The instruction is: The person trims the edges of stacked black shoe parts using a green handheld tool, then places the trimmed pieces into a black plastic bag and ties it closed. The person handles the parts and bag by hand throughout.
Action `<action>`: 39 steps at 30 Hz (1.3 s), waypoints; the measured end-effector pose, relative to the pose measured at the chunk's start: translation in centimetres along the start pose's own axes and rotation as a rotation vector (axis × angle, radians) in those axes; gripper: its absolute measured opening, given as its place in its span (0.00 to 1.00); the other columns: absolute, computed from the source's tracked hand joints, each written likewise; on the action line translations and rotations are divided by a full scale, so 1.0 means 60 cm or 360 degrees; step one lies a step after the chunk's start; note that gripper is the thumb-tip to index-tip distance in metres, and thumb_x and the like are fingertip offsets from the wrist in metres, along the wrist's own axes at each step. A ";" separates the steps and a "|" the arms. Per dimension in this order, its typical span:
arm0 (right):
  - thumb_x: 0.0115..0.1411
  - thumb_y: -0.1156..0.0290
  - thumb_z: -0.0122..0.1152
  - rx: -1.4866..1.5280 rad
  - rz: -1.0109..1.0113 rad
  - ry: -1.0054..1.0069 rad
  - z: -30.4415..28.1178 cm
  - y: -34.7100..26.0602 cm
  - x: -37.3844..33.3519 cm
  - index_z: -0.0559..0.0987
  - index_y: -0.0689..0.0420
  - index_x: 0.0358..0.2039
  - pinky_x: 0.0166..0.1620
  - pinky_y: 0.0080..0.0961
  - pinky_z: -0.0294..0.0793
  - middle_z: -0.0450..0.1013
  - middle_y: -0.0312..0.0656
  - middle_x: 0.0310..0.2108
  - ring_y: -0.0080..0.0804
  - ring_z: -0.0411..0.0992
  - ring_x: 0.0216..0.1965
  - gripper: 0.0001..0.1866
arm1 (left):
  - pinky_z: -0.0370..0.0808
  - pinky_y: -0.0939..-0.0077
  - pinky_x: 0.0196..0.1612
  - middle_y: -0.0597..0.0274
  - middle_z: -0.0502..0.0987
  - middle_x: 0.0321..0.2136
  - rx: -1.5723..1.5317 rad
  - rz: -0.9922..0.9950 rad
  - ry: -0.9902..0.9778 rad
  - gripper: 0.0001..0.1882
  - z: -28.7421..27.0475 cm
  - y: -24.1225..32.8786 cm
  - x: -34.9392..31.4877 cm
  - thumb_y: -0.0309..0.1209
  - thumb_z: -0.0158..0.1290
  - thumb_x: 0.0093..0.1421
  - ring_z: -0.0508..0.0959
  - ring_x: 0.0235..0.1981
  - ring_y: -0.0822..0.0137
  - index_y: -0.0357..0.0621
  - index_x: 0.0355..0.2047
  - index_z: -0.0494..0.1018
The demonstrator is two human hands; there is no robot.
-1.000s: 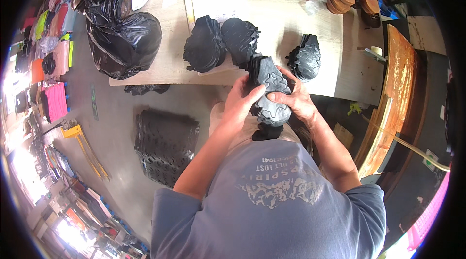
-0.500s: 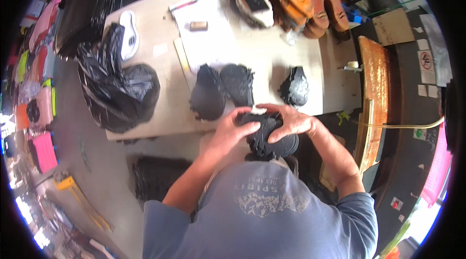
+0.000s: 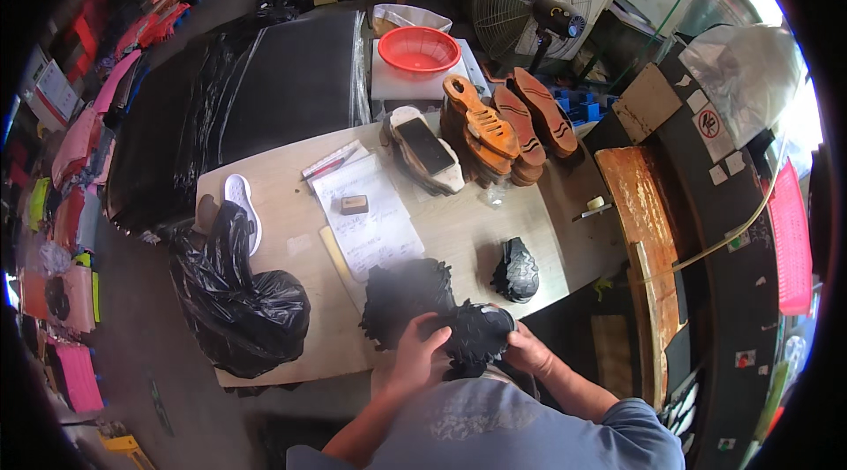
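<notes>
Close in front of my body, both hands grip a black ragged-edged sole (image 3: 481, 329), which looks like rubber with frayed trim around its edge. My left hand (image 3: 420, 354) is closed at its left end, thumb on top. At the right end, my right hand (image 3: 528, 352) is closed with its thumb along the side; its other fingers are mostly hidden. Just beyond my left hand, more black ragged pieces (image 3: 404, 289) lie on the table's near edge, blurred and partly covered. A single black ragged piece (image 3: 517, 272) lies apart on the table, further right.
The pale table (image 3: 476, 232) bears written sheets (image 3: 375, 227) with a small block (image 3: 354, 205), a white sole (image 3: 238, 205) and a black plastic bag (image 3: 251, 311). Further back are a phone (image 3: 423, 145) on a pale sole stack and brown soles (image 3: 520, 130). A worn wooden board (image 3: 642, 214) stands right.
The view has tilted up, showing a red basin and a fan beyond the table. The held sole now lies more sideways, and my right hand has shifted from its top to its right end.
</notes>
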State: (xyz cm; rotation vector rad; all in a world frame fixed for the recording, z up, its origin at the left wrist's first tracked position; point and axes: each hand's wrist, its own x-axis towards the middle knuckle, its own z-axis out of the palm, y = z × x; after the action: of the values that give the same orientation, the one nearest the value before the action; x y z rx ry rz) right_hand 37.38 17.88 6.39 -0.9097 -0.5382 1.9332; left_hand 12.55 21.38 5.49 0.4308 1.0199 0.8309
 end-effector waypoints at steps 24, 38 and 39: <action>0.50 0.67 0.81 -0.1607 0.0233 -0.0615 0.025 -0.177 0.332 0.68 0.62 0.68 0.60 0.28 0.73 0.78 0.43 0.51 0.31 0.75 0.52 0.46 | 0.68 0.65 0.64 0.66 0.75 0.59 -0.0656 0.0321 0.0150 0.24 0.071 -0.112 0.048 0.33 0.55 0.72 0.74 0.59 0.68 0.43 0.65 0.67; 0.61 0.56 0.71 -0.2155 -0.0143 -0.0499 0.027 -0.063 0.401 0.75 0.56 0.64 0.60 0.31 0.74 0.80 0.48 0.51 0.37 0.78 0.53 0.33 | 0.72 0.68 0.62 0.64 0.74 0.57 -0.0519 0.0011 0.0495 0.25 0.061 -0.081 0.054 0.41 0.50 0.75 0.74 0.55 0.70 0.40 0.66 0.66; 0.61 0.58 0.71 -0.2227 -0.0203 -0.0514 0.028 -0.063 0.397 0.75 0.56 0.63 0.60 0.32 0.74 0.80 0.49 0.51 0.39 0.78 0.53 0.32 | 0.73 0.68 0.61 0.64 0.74 0.56 -0.0488 0.0021 0.0506 0.25 0.063 -0.081 0.052 0.41 0.50 0.75 0.75 0.54 0.70 0.40 0.66 0.66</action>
State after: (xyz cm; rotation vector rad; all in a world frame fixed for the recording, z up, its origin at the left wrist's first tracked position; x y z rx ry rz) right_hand 30.54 40.43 0.93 -1.2819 -2.2051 1.3940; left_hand 18.63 20.97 2.25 0.0433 1.1577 1.0708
